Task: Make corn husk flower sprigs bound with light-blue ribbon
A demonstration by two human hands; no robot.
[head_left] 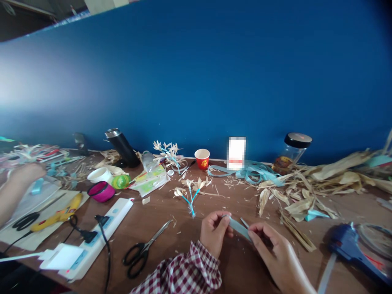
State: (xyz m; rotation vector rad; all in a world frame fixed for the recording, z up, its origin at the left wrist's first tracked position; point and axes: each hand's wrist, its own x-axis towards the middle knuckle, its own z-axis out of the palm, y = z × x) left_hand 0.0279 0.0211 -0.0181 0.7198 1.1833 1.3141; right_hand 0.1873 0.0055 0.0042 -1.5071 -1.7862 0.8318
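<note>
Head view: left fingers [223, 224] and right fingers [257, 243] pinch a partly hidden pale ribbon [239, 228].

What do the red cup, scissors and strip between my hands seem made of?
Cup: probably smooth paper, given its pale rim and printed outside. Scissors: grey metal blades, from their sheen; black handles, likely plastic. Strip: fabric or plastic, flat and faintly shiny.

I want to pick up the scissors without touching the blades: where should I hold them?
Best by the black handles of the scissors, probably from above and the near side. They lie flat, blades pointing away to the far right, handles toward the person. Coming in from the right of the black cord should avoid catching it.
</note>
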